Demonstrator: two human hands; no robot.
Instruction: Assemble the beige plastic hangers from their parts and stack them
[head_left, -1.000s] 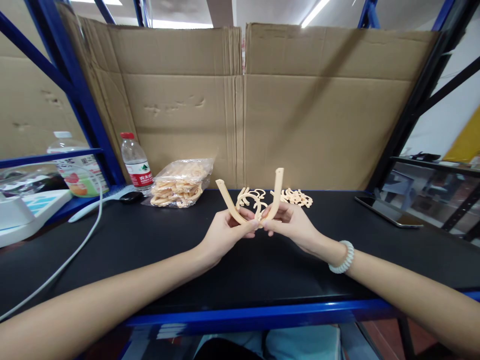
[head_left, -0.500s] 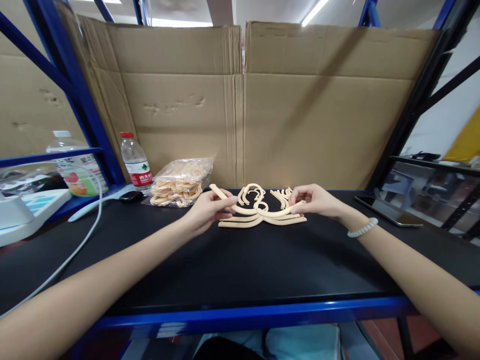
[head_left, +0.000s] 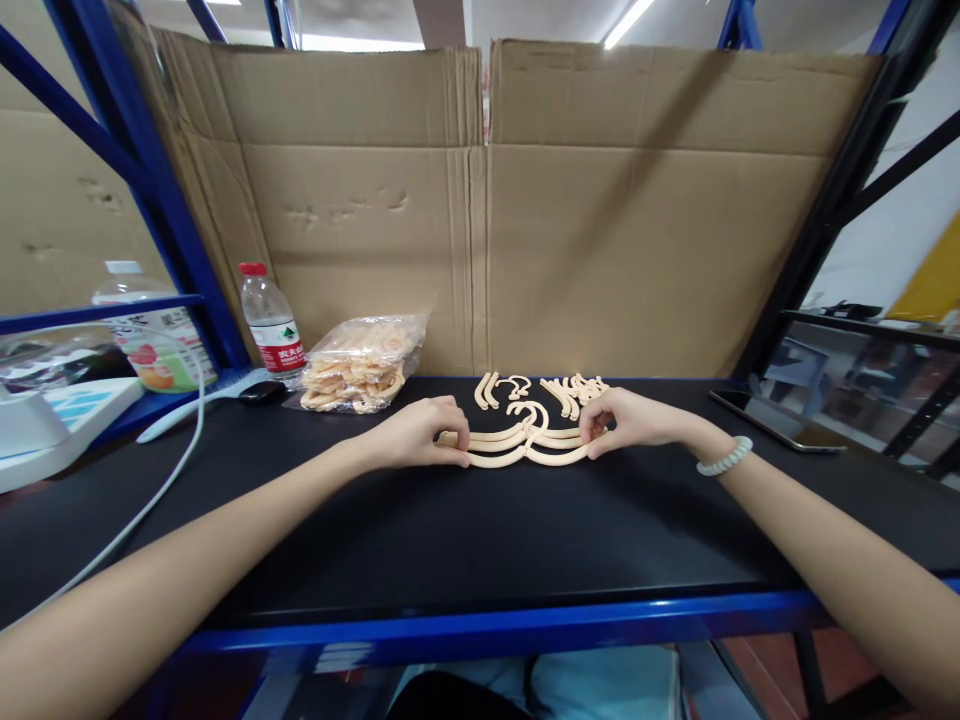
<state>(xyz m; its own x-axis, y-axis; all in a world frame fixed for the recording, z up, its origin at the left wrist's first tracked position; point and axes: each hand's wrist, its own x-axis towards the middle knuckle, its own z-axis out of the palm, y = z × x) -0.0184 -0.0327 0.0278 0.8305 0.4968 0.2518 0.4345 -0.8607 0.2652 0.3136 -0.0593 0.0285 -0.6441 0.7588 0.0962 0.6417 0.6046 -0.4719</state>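
Observation:
A beige clothes hanger with two curved arms and a hook lies low over the black tabletop, at the front of a small stack of similar hangers. My left hand pinches the end of its left arm, and its fingers also cover the left ends of the stacked hangers. On the other side my right hand is closed on the right arm's end. Just behind are loose curved arms, beige hooks and a cluster of small beige pieces.
A clear bag of beige parts stands at the back left beside a red-capped bottle. Further left are a brush, a white cable and a power strip. A tablet lies at right. Cardboard walls the back.
Both hands have brought the hanger down and toward me, from above the stack to its front edge. Its hook has come down with it, and the loose arms behind show more fully.

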